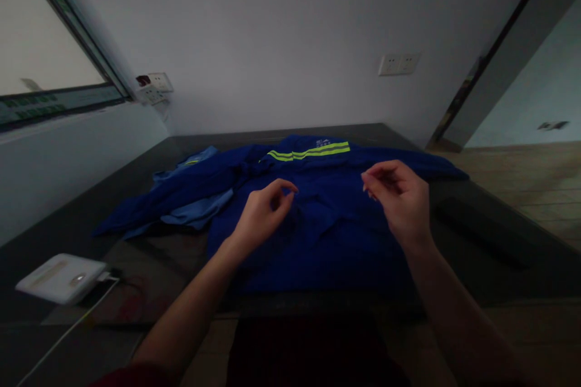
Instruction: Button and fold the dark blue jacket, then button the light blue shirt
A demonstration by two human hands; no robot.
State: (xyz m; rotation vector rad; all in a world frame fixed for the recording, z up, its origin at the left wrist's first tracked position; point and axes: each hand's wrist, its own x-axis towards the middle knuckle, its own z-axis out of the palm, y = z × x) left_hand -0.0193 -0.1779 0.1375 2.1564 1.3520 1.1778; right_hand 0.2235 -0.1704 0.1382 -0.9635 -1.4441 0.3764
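A dark blue work jacket (318, 217) with a yellow-green and grey stripe across its upper part lies spread on the dark table (467, 199). Its sleeves stretch out to both sides. Above the middle of the jacket, my left hand (261, 217) is closed, thumb and index finger bent together in a loop. My right hand (402, 202) hovers over the jacket's right part with curled fingers and the thumb against the index finger. No cloth shows lifted in either hand. A lighter blue garment (195, 211) with a yellow-green stripe lies partly under the left sleeve.
A white device (61, 278) with a white cable (68, 332) sits at the table's left front. On the right lies a long dark object (481, 230), hard to make out. The wall (272, 42) with sockets (399, 64) stands behind the table; a window (49, 30) is at left.
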